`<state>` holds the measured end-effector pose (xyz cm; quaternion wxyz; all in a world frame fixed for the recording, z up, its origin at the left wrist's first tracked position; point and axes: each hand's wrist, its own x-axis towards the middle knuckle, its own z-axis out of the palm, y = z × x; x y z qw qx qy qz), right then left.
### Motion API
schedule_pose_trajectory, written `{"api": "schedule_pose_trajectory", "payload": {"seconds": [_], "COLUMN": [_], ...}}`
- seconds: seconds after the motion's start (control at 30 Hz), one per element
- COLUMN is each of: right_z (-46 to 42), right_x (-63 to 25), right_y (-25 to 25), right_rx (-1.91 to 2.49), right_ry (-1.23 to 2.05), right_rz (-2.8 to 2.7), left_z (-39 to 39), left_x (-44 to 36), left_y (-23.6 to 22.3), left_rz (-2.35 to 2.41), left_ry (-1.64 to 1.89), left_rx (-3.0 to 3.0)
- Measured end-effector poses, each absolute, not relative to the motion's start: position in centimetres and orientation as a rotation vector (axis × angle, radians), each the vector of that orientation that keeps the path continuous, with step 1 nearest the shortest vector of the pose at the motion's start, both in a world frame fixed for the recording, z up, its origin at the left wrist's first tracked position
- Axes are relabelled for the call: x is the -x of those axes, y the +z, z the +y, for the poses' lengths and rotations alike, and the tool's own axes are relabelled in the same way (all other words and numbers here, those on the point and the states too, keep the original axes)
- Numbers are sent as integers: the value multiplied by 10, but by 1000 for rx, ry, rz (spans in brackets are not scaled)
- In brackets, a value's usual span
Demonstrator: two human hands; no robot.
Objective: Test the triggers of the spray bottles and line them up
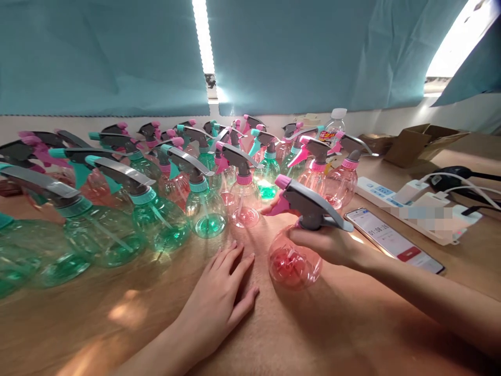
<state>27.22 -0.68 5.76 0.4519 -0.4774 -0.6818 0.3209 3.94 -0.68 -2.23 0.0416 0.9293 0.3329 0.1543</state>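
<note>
A pink spray bottle (293, 261) with a grey and pink trigger head is in my right hand (329, 241). The fingers wrap round its neck, just under the head, and the bottle is upright or nearly so. My left hand (221, 284) lies flat on the table, its fingers spread and holding nothing. Just beyond its fingertips stand a green spray bottle (205, 211) and another pink spray bottle (245, 201). Whether the held bottle's base touches the table I cannot tell.
Several more green and pink spray bottles (158, 219) crowd the left and back of the table (156, 334). To the right lie a phone (391, 240) with a lit screen and a white power strip (407, 209) with cables. Behind them is an open cardboard box (418, 143).
</note>
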Motion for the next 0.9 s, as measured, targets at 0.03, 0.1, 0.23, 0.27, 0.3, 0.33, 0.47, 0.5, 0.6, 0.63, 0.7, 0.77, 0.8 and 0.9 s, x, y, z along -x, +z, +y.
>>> {"api": "schedule_pose_trajectory", "payload": {"seconds": [0.03,0.1,0.23,0.27,0.3,0.33,0.47,0.5,0.6,0.63,0.7,0.77,0.8,0.9], "right_z": [-6,-5,-7,-8,-9,-11,-16,-17,-22,-24,-29,-35,-38,-45], "right_x": [-272,-272,-271,-271,-271,-271,-274,-276,-282,-285,-292,-297,-299,-303], "right_y": [57,56,55,55,56,57,63,64,60,57,49,42,39,36], "right_rx": [1185,1187,1175,1186,1198,1212,1269,1287,1325,1334,1351,1362,1367,1381], "right_ry": [795,754,642,648,665,681,648,623,566,549,512,459,430,352], "right_rz": [-1680,-1675,-1677,-1679,-1682,-1681,-1676,-1680,-1746,-1777,-1830,-1841,-1835,-1823], "left_z": [-7,-7,-6,-6,-6,-6,-6,-6,-5,-4,-3,-2,-2,-3], "left_x": [-40,-40,-43,-44,-45,-45,-44,-44,-43,-43,-42,-41,-41,-43], "left_y": [-22,-20,-13,-11,-9,-8,-8,-8,-13,-15,-19,-23,-24,-22], "left_rz": [1019,1019,1023,1024,1027,1027,1028,1027,1022,1020,1015,1017,1020,1035], "left_ry": [473,471,385,355,330,315,343,356,381,399,443,478,485,463], "left_rx": [-2846,-2853,-2869,-2868,-2867,-2868,-2870,-2869,-2863,-2864,-2867,-2876,-2878,-2876]}}
